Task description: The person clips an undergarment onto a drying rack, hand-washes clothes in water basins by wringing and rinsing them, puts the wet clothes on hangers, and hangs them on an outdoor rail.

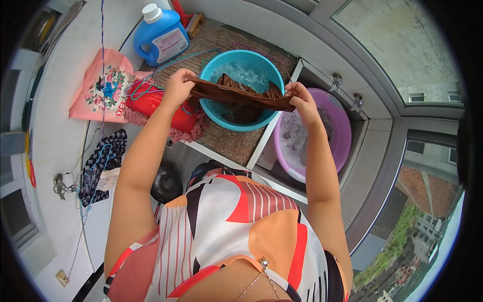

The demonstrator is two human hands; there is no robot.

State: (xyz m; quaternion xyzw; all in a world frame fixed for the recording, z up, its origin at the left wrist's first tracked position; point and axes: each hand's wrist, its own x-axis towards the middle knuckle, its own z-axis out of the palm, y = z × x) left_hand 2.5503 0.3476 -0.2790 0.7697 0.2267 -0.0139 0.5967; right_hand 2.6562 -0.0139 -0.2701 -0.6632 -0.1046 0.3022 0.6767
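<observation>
- Your brown cloth (234,94) is stretched over the turquoise basin (214,115), long axis about 9 to 3 o'clock, the 3 end dipping slightly toward you.
- Your left hand (179,85) has fingers closed in a pinch on the 9 end; your right hand (303,98) pinches the 3 end just as closed.
- Fabric looks wet and thin, pulled into a narrow band, with crumpled folds over the bubbly water.
- Round plastic basin, sitting on a speckled brown counter (229,143).
- From it: sudsy purple tub (342,131) at 4 o'clock, blue jug (163,35) at 10, windows past the metal taps (336,82).
</observation>
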